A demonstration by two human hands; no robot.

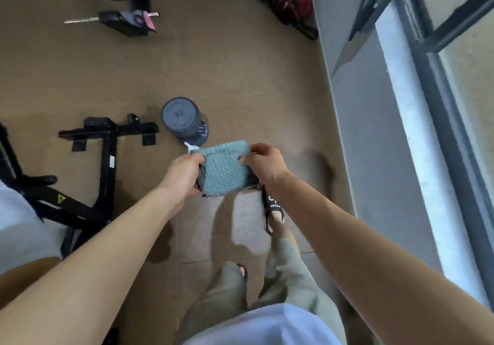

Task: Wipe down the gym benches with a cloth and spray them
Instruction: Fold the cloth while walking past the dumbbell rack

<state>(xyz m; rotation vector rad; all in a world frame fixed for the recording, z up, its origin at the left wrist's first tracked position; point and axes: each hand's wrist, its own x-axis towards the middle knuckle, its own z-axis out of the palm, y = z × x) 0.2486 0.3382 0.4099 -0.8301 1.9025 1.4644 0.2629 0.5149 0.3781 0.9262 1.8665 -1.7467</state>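
A folded teal cloth (pixel 224 169) with a dark speckled edge and a small white tag is held in front of me at waist height. My left hand (pixel 184 174) grips its left side. My right hand (pixel 263 164) pinches its right upper edge. The black steel base of a gym bench (pixel 107 152) stands on the floor to the left; its pad is out of view. No spray bottle shows.
An upright dumbbell (pixel 183 118) stands on the brown floor just beyond the cloth. More gym gear (pixel 125 21) lies at the back left, a dark bag (pixel 287 5) at the back right. A grey wall and window frame (pixel 427 104) run along the right. My sandalled feet are below.
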